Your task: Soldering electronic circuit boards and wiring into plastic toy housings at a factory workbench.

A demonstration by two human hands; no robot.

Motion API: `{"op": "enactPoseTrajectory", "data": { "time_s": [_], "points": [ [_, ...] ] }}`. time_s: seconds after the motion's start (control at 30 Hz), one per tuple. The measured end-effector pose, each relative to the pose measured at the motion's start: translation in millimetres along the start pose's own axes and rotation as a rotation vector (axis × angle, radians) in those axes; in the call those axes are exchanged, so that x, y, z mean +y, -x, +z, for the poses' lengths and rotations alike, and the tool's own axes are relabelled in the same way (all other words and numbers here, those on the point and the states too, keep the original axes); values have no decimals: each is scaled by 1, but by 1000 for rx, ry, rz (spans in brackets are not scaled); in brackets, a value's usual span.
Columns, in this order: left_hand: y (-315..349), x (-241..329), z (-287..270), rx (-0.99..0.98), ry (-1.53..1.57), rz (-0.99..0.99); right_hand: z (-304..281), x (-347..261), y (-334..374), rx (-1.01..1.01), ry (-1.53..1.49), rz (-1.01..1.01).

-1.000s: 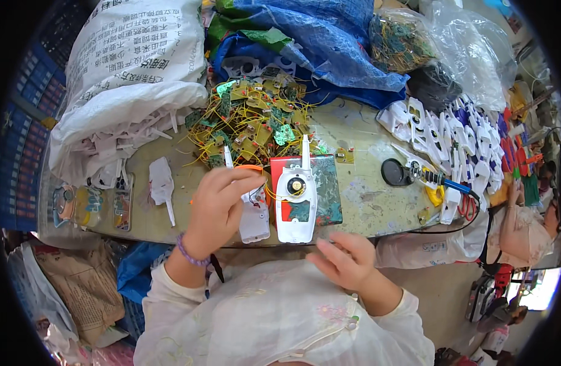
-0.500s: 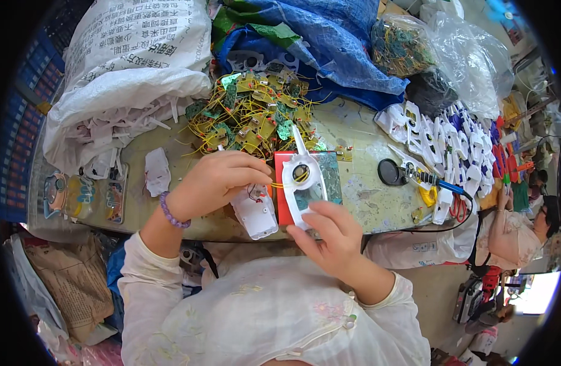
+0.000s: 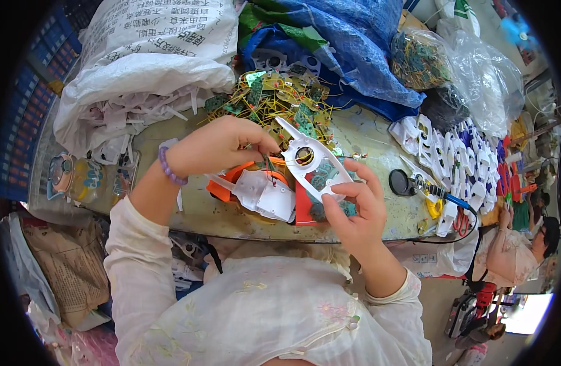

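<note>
My right hand (image 3: 356, 210) pinches the lower rim of a white plastic shell (image 3: 317, 163) between thumb and fingers. The shell has a pointed end tilted up to the left, and a round speaker (image 3: 304, 156) sits in its ring. My left hand (image 3: 225, 143), with a purple bead bracelet, is closed at the fingertips on thin wires (image 3: 272, 174) beside the shell; a small dark piece there is mostly hidden. Below them, a white plastic housing (image 3: 266, 194) rests on an orange object (image 3: 222, 188). A red-edged board (image 3: 305, 209) lies partly under the shell.
A heap of circuit boards with yellow wires (image 3: 280, 100) lies beyond my hands. White sacks (image 3: 146, 73) and a blue tarp (image 3: 366, 55) stand at the back. To the right are a blue-handled soldering iron (image 3: 457, 201), a round black dish (image 3: 401, 183) and several white shells (image 3: 457, 152).
The shell has tilted to the left in my right hand, which now grips its rim. The white housing has turned and now lies on the orange object. The whole view has shifted slightly.
</note>
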State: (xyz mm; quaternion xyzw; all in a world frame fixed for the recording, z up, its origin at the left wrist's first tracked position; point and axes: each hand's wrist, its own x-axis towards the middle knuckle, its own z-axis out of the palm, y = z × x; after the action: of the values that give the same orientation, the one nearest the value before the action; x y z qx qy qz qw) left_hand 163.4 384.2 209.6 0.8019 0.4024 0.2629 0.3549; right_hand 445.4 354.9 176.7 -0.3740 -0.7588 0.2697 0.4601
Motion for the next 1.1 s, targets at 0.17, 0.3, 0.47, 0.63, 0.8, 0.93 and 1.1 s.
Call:
{"op": "enactPoseTrajectory", "data": {
  "time_s": [0.17, 0.3, 0.47, 0.63, 0.8, 0.93, 1.1],
  "points": [
    [28, 43, 26, 220, -723, 281, 4, 11, 2, 73, 116, -245],
    [58, 26, 57, 282, -867, 394, 9, 20, 1, 75, 244, -476],
    [76, 10, 68, 349, -910, 300, 25, 23, -13, -15, 225, -783],
    [85, 8, 71, 321, -811, 229, 34, 11, -27, -93, 275, -924],
    [95, 13, 44, 605, -649, 117, 35, 8, -32, -162, 277, -922],
    [72, 16, 28, 375, -577, -91, 35, 8, -34, -280, 228, -919],
    [75, 9, 38, 221, -606, -100, 32, 7, -36, -446, 282, -738]
  ]
}}
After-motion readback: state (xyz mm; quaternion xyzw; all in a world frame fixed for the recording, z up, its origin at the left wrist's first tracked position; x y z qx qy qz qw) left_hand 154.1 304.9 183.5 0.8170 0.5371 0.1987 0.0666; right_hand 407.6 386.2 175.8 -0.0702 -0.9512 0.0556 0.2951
